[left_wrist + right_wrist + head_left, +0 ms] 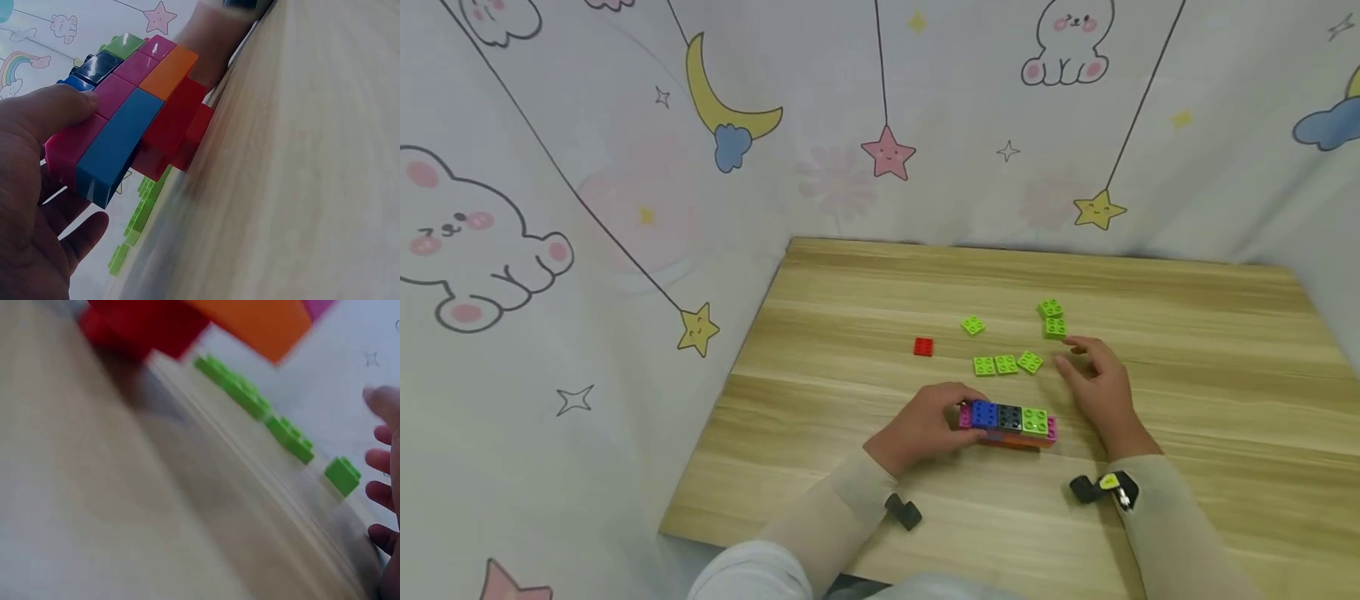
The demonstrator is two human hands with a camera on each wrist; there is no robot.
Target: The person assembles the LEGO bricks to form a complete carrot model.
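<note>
My left hand (pixel 928 425) grips one end of a built block of toy bricks (pixel 1009 418), thumb on one side and fingers on the other. Blue, black and lime green bricks top it; in the left wrist view magenta, orange, blue and red layers (pixel 175 119) show below. My right hand (pixel 1103 392) holds nothing, its fingers loosely bent and apart. Its fingertips are close to a pair of lime green bricks (pixel 1056 327) lying at the back right.
Three lime green bricks (pixel 1006 364) lie in a row behind the block. Further left are a single lime green brick (pixel 973 325) and a red brick (pixel 923 347). A printed curtain (pixel 955 192) stands along the back and left of the wooden table (pixel 820 333).
</note>
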